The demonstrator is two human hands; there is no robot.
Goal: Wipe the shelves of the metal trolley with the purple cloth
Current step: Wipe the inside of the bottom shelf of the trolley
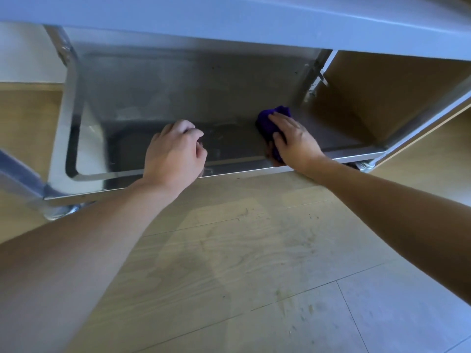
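The metal trolley's bottom shelf (229, 138) is a low, shiny steel tray just above the floor. My right hand (293, 141) presses the bunched purple cloth (267, 123) flat onto the right part of that shelf, near the right rear leg. Most of the cloth is hidden under my palm. My left hand (175, 151) rests over the shelf's front rim near the middle, fingers curled loosely, holding nothing that I can see. An upper shelf (229, 19) of the trolley crosses the top of the view.
The trolley's steel legs stand at the left (71, 98) and right (313, 80). A castor (61, 212) shows under the left front corner. A wooden cabinet (382, 98) stands right behind the trolley. Wood-look floor (254, 250) lies below.
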